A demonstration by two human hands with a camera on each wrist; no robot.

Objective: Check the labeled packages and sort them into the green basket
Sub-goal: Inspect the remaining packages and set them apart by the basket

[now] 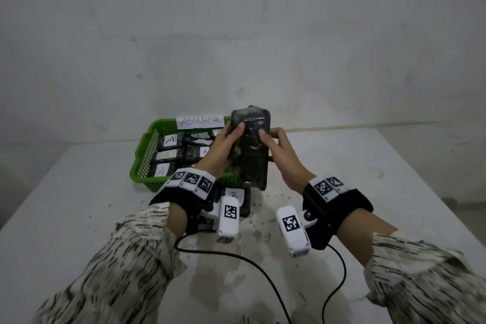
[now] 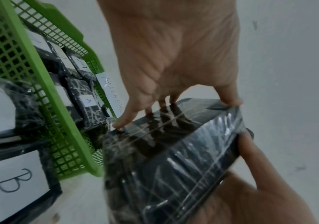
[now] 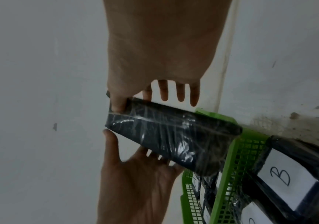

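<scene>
A black film-wrapped package (image 1: 249,158) stands upright in the air over the right end of the green basket (image 1: 147,144). My left hand (image 1: 228,138) grips its left edge and my right hand (image 1: 273,146) its right edge, thumbs on the near face. No label shows on the faces I see. In the left wrist view the left hand (image 2: 176,91) has fingertips on the package (image 2: 164,159). In the right wrist view the right hand (image 3: 147,94) pinches the package (image 3: 170,136) at one end. Several packages marked A (image 1: 170,140) lie in the basket.
A paper sign reading ABNORMAL (image 1: 201,121) is fixed to the basket's far rim. Packages marked B (image 1: 234,194) lie on the white table (image 1: 368,179) just in front of the basket, under my left wrist. Black cables (image 1: 263,271) trail across the near tabletop. A wall stands close behind.
</scene>
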